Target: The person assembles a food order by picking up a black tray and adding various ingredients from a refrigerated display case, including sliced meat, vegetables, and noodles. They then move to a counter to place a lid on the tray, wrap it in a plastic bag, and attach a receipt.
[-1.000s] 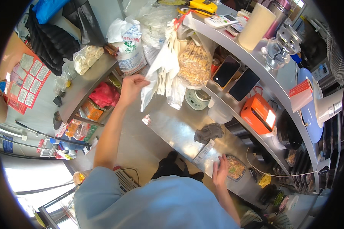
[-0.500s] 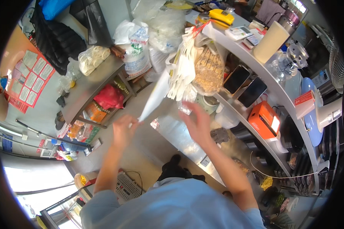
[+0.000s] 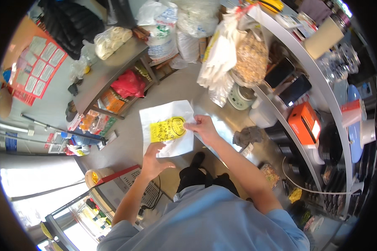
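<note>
A flat white bag (image 3: 167,129) with a yellow printed patch is spread out in front of me. My right hand (image 3: 203,128) pinches its right edge between thumb and fingers. At the lower left corner, my left hand (image 3: 153,162) has its thumb stretched away from the other fingers, whose tips meet or overlap the bag. Beyond the right hand hangs a bundle of white bags (image 3: 222,54), tied beside a clear bag of brown, crumbly food (image 3: 251,56).
A curved shelf unit (image 3: 299,52) runs along the right, holding an orange box (image 3: 304,124) and dark phones (image 3: 280,73). A green-white scale (image 3: 241,96) and grey cloth (image 3: 248,136) lie on the metal counter. Left stands a metal table (image 3: 109,69); below it sits a red bag (image 3: 130,83).
The white bag came away from the hanging bundle, moved down toward me and turned its printed side up. My right hand has taken its right edge; my left hand's fingers have spread.
</note>
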Demonstrator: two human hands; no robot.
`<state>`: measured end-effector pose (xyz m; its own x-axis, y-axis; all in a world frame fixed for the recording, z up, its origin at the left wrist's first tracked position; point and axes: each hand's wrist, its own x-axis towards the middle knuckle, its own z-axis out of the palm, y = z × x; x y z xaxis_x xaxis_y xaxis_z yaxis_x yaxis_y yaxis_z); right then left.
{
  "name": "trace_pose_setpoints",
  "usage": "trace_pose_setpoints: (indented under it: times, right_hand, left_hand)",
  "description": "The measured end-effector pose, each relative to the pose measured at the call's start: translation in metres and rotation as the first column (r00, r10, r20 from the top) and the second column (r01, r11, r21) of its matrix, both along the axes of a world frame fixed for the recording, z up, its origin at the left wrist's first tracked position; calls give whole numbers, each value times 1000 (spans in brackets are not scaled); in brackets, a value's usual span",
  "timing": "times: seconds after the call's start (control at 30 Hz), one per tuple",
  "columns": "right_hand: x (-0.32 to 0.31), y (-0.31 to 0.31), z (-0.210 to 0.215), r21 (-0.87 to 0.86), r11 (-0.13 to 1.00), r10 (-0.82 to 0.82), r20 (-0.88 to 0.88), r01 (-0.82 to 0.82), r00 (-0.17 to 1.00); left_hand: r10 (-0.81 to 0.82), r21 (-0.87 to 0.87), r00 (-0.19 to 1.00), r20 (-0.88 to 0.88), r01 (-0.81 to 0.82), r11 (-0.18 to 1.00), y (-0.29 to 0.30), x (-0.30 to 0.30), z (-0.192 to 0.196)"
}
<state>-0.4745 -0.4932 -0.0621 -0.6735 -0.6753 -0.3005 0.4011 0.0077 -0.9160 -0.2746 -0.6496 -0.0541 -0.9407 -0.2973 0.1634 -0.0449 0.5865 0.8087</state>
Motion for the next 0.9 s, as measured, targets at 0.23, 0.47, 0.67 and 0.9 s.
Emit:
trace_pose_setpoints:
  times: [0.23,0.47,0.67,0.9]
  right_hand:
    - [48,117,6,166,918,-222,-537,360,814]
    - [50,334,-62,255,233,-969,-24,938,247]
    - [105,391,-55,110,528,-838,-95,842,538]
    - [155,548,-171,523,269,-883,-201,808,425]
  left_hand:
    - [-181,910,960,213,-127,396,99,-74,-26]
    - [-565,950,770,296,-175,259,171,-115,6]
    - [-702,-53,663,258,736,675,301,-127,-66]
    - [-510,574,743,434,208,792,339,-141,-92]
